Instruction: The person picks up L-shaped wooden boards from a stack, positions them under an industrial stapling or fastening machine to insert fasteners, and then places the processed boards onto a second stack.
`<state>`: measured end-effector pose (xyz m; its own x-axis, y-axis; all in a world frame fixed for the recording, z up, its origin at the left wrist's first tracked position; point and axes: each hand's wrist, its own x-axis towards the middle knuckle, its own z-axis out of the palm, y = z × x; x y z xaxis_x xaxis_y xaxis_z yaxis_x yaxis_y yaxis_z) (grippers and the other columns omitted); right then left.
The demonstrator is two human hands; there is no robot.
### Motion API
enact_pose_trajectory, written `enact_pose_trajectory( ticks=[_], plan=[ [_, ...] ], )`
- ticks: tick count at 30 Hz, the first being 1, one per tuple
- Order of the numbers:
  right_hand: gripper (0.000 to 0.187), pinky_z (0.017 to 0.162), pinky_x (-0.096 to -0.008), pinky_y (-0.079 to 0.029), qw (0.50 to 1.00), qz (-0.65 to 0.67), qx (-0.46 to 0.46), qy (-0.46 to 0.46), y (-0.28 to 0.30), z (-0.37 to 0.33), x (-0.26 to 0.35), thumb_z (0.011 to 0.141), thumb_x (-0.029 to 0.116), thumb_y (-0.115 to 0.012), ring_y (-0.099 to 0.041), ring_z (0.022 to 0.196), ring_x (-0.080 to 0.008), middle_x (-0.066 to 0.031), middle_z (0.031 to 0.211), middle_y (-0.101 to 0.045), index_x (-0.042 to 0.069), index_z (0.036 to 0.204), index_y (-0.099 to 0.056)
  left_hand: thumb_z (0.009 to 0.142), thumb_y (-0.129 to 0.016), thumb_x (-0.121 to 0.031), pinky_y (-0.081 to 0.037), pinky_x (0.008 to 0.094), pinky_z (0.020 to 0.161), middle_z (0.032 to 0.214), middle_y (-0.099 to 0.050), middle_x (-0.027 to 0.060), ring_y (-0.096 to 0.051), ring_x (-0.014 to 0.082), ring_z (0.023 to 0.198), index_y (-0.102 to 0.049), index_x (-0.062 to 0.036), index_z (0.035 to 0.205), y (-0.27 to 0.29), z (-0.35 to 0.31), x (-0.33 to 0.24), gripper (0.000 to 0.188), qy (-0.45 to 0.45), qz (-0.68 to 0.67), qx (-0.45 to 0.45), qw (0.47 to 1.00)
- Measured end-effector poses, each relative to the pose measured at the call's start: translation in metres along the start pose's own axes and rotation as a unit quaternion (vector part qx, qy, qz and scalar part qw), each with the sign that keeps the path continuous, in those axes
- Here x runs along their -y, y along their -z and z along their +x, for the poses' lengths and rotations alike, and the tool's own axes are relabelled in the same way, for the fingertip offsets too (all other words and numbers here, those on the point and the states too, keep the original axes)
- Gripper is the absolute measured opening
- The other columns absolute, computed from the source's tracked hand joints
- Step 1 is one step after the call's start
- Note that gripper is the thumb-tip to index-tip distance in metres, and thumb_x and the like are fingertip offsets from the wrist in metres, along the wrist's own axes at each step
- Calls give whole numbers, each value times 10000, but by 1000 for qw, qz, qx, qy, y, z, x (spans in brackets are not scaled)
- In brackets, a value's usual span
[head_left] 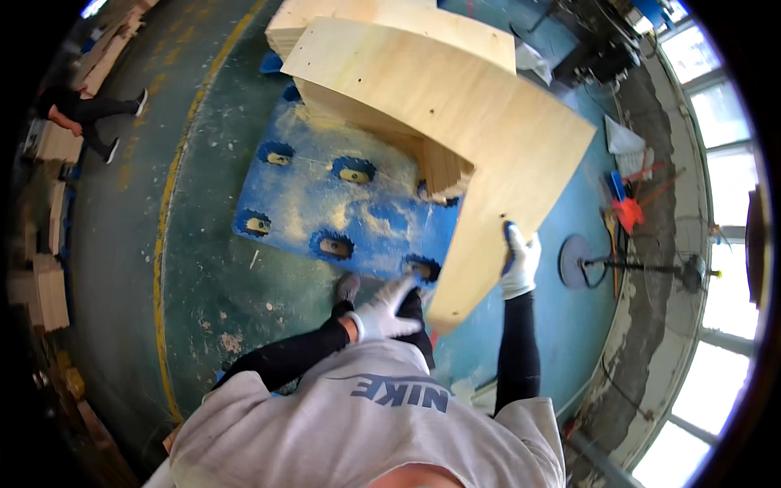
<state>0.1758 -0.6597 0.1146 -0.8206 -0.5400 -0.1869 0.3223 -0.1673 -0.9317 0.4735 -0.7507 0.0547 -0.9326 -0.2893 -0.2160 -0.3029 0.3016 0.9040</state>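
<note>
A large L-shaped plywood panel [488, 138] lies across a stack of similar pieces, its narrower leg reaching toward me. My right hand [521, 264], in a white glove with dark blue on it, grips the right edge of this leg, thumb on the upper face. Some fingers are hidden at the edge. My left hand [386, 313], also in a white glove, is slightly blurred in front of my body, left of the leg's near end. Its fingers are spread and nothing shows in them. Small dark holes dot the panel.
Beneath the stack is a blue pallet [301, 203] with toothed oval openings and sawdust. A round-based stand [576, 262] and an orange-red tool [627, 213] are at the right, near windows. Another person [89, 118] walks at far left, beyond a yellow floor line [165, 220].
</note>
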Motion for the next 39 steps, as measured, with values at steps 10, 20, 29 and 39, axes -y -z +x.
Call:
enact_pose_trajectory(
  ticks=[10,20,29,39],
  plan=[
    [278,775,-300,-544,861,-505,43,30,7,-136,104,887,88,-708,-721,859,-157,-103,980,-763,15,1155,-700,809,-793,-78,-429,407,1095,1369,-588,176,-563,305,1282,-513,-3,1397,161,15,-35,656,-222,74,-274,933],
    [135,625,-452,-561,736,-662,67,128,49,-181,-67,851,269,-671,-735,834,-248,0,864,-723,238,970,-726,872,-659,-573,-528,436,903,1163,-713,146,-686,325,1056,-649,-154,1226,75,91,-92,548,-135,556,337,748],
    [379,1060,-501,-430,629,-554,-448,313,215,-316,79,787,220,-777,-539,1254,-402,-185,1320,-597,125,1137,-664,926,-644,-416,-523,458,738,892,-719,188,-690,386,852,-701,-90,998,-95,113,-225,339,-230,394,244,856],
    [1045,1119,-510,-390,536,257,-800,-81,262,-491,-122,809,548,-811,-385,1415,-319,-186,1552,-355,50,1565,-289,1046,-602,-342,-542,294,836,1130,-702,81,-670,133,944,-627,44,1221,-175,169,-313,424,-131,-61,354,924]
  ],
)
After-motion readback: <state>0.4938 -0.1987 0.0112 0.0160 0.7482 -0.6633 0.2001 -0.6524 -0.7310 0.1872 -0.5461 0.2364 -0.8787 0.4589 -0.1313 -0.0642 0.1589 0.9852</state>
